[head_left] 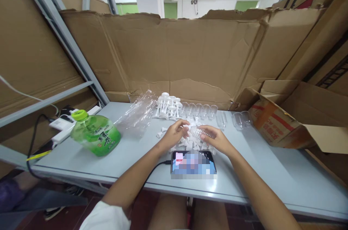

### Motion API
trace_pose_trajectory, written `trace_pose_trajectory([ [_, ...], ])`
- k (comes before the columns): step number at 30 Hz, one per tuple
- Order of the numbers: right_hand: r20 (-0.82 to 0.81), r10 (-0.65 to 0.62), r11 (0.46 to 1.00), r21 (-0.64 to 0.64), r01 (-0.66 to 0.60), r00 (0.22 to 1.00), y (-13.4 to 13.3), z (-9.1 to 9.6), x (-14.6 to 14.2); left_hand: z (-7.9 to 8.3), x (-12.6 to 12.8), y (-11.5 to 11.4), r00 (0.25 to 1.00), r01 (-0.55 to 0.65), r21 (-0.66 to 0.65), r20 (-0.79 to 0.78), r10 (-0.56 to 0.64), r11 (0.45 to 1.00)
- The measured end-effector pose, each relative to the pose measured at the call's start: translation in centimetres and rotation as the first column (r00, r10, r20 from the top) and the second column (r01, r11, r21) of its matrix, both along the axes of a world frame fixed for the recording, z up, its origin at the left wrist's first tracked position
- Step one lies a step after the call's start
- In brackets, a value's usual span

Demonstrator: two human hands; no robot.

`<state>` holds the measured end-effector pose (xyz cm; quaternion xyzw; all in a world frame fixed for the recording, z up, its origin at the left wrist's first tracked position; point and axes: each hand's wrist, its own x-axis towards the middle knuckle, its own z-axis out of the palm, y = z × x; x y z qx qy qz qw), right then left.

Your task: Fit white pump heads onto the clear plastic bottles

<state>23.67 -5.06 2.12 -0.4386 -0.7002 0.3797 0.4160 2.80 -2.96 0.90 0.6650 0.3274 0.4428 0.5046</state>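
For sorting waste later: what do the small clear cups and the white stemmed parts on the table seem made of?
Clear cups: likely thin glossy plastic; see-through, with highlights. White stemmed parts: probably moulded plastic; opaque, smooth, slightly shiny.

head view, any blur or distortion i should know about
head view: wide lens slants the shelf post at the left edge; phone screen is pixelated; light is soft and even; clear cups nearly vanish against the table
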Motion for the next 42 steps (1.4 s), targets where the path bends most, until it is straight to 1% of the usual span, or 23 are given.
trace_pose_trajectory([
  [2,0.021,-0.007,0.999,0.046,0.006,1.000,0.0,0.1,0.0,-0.2,0.0,0.2,0.999,0.024,-0.041,-0.035,-0.025,0.999],
  [4,0.033,-0.015,0.999,0.040,0.014,0.999,-0.1,0.0,0.0,-0.3,0.0,0.3,0.997,0.026,-0.002,-0.069,-0.026,1.000],
  [7,0.037,-0.016,0.998,-0.054,0.018,0.999,0.0,-0.1,0.2,0.1,-0.1,0.0,0.987,0.011,0.168,-0.157,0.016,0.986],
  [10,0.014,0.003,0.991,-0.130,-0.002,1.000,0.1,-0.1,0.4,0.6,-0.2,-0.4,0.974,0.028,0.348,-0.220,0.052,0.937],
  [12,0.003,0.024,0.990,-0.142,-0.023,1.000,0.1,-0.1,0.5,0.8,-0.2,-0.7,0.976,0.038,0.392,-0.210,0.050,0.919],
  [14,0.009,0.023,0.993,-0.118,-0.022,1.000,0.1,0.1,0.4,0.7,0.0,-0.7,0.988,0.035,0.331,-0.152,0.017,0.943],
  [17,0.028,-0.007,1.000,-0.011,0.007,1.000,0.0,0.2,0.3,0.4,0.3,-0.5,1.000,0.019,0.096,-0.008,-0.018,0.995],
  [19,0.045,-0.008,0.999,0.045,0.006,0.999,-0.1,0.3,0.3,0.1,0.5,-0.3,0.999,0.032,-0.057,0.037,-0.030,0.998],
  [21,0.072,0.008,0.998,0.068,-0.013,0.997,-0.1,0.2,0.3,0.0,0.5,-0.1,0.998,0.048,-0.140,0.037,-0.044,0.989],
  [22,0.083,0.012,0.997,0.075,-0.018,0.996,0.0,0.1,0.3,0.0,0.5,0.0,0.998,0.052,-0.145,0.028,-0.049,0.988],
  [24,0.081,0.012,0.997,0.071,-0.018,0.997,0.0,-0.1,0.4,0.0,0.3,0.0,0.999,0.049,-0.077,-0.010,-0.049,0.996],
  [26,0.054,0.016,1.000,0.011,-0.017,0.998,0.1,-0.2,0.5,0.2,0.1,-0.2,0.995,0.042,0.071,-0.091,-0.036,0.997],
  [28,0.029,0.029,0.996,-0.083,-0.027,0.999,0.2,-0.2,0.5,0.4,0.0,-0.4,0.985,0.044,0.238,-0.170,-0.003,0.970],
  [29,0.024,0.033,0.994,-0.109,-0.030,0.999,0.2,-0.2,0.5,0.5,-0.1,-0.5,0.983,0.046,0.300,-0.186,0.011,0.953],
  [30,0.022,0.033,0.993,-0.110,-0.031,0.999,0.2,-0.1,0.4,0.5,0.0,-0.6,0.983,0.047,0.331,-0.184,0.016,0.943],
  [31,0.022,0.029,0.996,-0.086,-0.027,0.999,0.2,0.0,0.4,0.5,0.0,-0.7,0.986,0.048,0.325,-0.167,0.008,0.945],
  [32,0.025,0.023,0.999,-0.045,-0.022,0.999,0.1,0.1,0.3,0.4,0.1,-0.7,0.990,0.048,0.284,-0.141,-0.008,0.958],
  [34,0.040,0.017,0.999,0.036,-0.018,0.999,0.0,0.2,0.3,0.2,0.3,-0.6,0.995,0.055,0.126,-0.086,-0.044,0.990],
  [36,0.081,0.019,0.996,0.087,-0.026,0.997,-0.1,0.3,0.2,-0.1,0.5,-0.4,0.997,0.065,-0.033,-0.044,-0.066,0.997],
  [37,0.107,0.017,0.993,0.111,-0.029,0.994,-0.2,0.3,0.2,-0.3,0.5,-0.2,0.997,0.062,-0.084,-0.034,-0.065,0.995],
  [39,0.148,0.013,0.989,0.146,-0.035,0.989,-0.3,0.3,0.1,-0.5,0.5,-0.1,0.998,0.038,-0.110,-0.047,-0.043,0.993],
  [40,0.151,0.018,0.988,0.146,-0.040,0.988,-0.3,0.3,0.1,-0.4,0.5,-0.1,0.997,0.019,-0.089,-0.070,-0.026,0.996],
  [42,0.125,0.047,0.993,0.098,-0.060,0.991,-0.3,0.2,0.2,-0.2,0.2,-0.3,0.989,-0.005,-0.003,-0.145,0.005,1.000],
])
